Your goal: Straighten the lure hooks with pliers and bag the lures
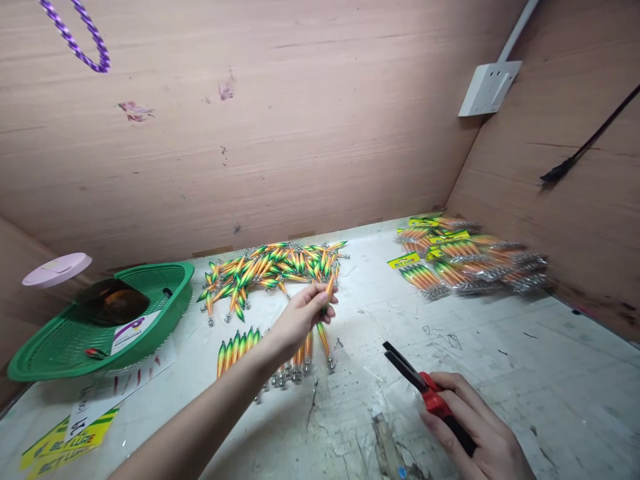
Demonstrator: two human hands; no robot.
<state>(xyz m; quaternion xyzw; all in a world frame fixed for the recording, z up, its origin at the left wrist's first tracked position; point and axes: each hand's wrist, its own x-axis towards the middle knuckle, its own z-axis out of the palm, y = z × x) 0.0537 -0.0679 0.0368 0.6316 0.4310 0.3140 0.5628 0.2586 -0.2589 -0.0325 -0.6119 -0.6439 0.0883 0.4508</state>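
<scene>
My left hand (pixel 311 303) pinches an orange-and-green fishing lure (pixel 330 288) above the table's middle. Behind it lies a loose heap of similar lures (pixel 265 267) with metal hooks at their ends. Under my left forearm a row of lures (pixel 237 350) lies side by side, partly hidden by the arm. One more lure (pixel 324 340) rests at a slant just below my left hand. At the lower right, my right hand (pixel 475 427) is closed around a pair of scissors (pixel 435 403) with red and black handles, its dark blades slightly apart and pointing up-left.
Packed lures (pixel 470 257) with yellow header cards are piled at the back right. A green basket (pixel 175 293) stands at left beside a pink lid-like disc (pixel 57 269). Yellow cards (pixel 75 443) lie at front left. A socket (pixel 489 89) and black cable (pixel 590 143) are on the walls.
</scene>
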